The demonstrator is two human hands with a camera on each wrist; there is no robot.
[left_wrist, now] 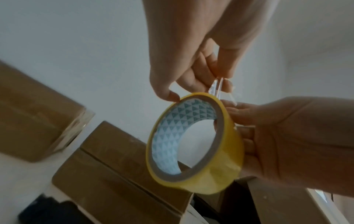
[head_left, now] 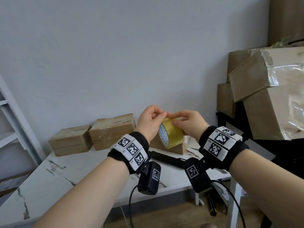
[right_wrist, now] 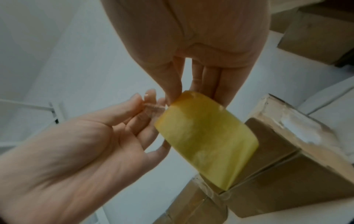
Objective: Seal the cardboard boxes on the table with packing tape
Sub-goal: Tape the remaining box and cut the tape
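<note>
Tape roll (head_left: 171, 134) is held up in the air between both hands, above the box (head_left: 166, 145) nearest the person on the table (head_left: 54, 175); no strip has reached any cardboard yet. The step in hand looks like freeing the loose end. The right hand (head_left: 189, 124) carries the roll, thumb and straightish fingers (right_wrist: 210, 78) closed narrowly across its yellow outer band. The left hand (head_left: 150, 120) sits just beside them at the top of the roll, its thumb and forefinger pinched together on a short clear tab (left_wrist: 218, 87) of tape lifted off the band; its other fingers (right_wrist: 138, 121) hang loosely curled below the pinch, touching nothing that I can make out.

Next, by my reading, the tab must be drawn out longer, with the right hand letting the roll turn, then brought down onto the box's seam (left_wrist: 122, 169) directly beneath the fingers. Two more boxes (head_left: 92, 137) lie well off to the left of the left hand.
</note>
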